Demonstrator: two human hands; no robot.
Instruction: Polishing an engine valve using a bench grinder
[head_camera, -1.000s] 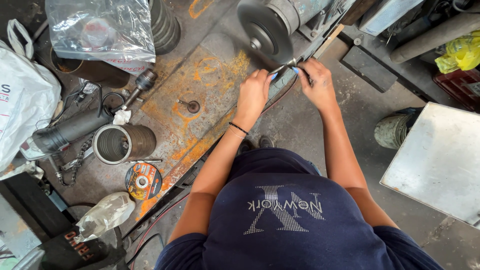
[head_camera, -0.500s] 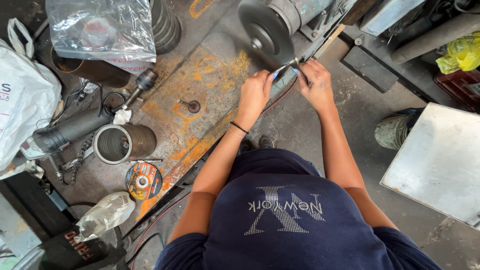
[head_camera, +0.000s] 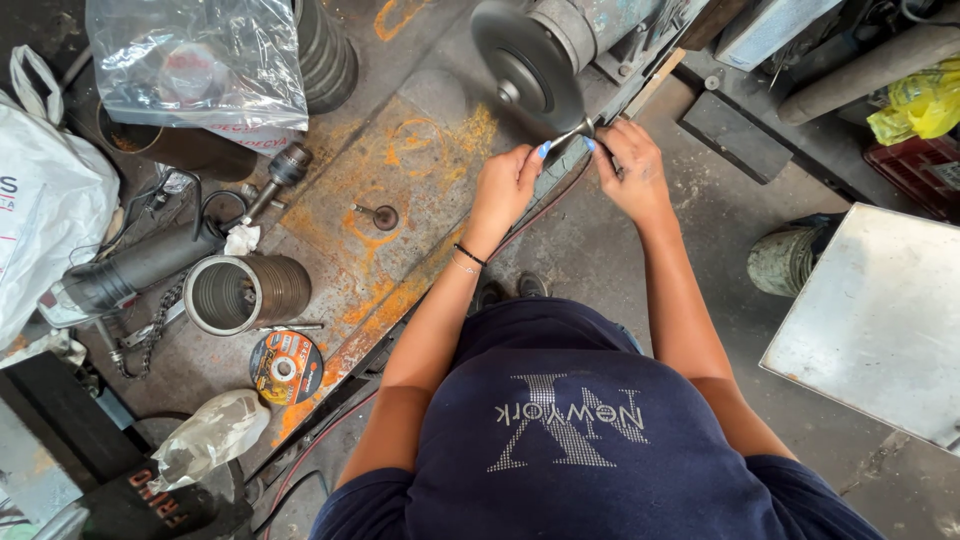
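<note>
Steel meets wheel at the far end of the rusty worktop (head_camera: 400, 250): I hold a thin, shiny metal piece (head_camera: 567, 137) against the lower right edge of the dark grinding wheel (head_camera: 527, 65), which blurs at its rim. My left hand (head_camera: 503, 187) pinches the near-left end of the piece between thumb and fingers, grip closed on it; my right hand (head_camera: 633, 172) closes on the other end from the right, fingers curled over it. The two hands sit close together, just apart, with the piece bridging the gap between them. A thin dark bracelet (head_camera: 468, 255) circles my left wrist.

Left of my arms, a ribbed metal cylinder (head_camera: 245, 292) lies on its side on the worktop, with a round cutting disc (head_camera: 286, 366) lying flat just near of it. A clear plastic bag (head_camera: 196, 65) rests at the far left, and a white bag (head_camera: 45, 215) slumps at the left edge. To the right, on the grey floor side, a flat sheet of pale metal (head_camera: 875, 325) stands well apart from my hands.
</note>
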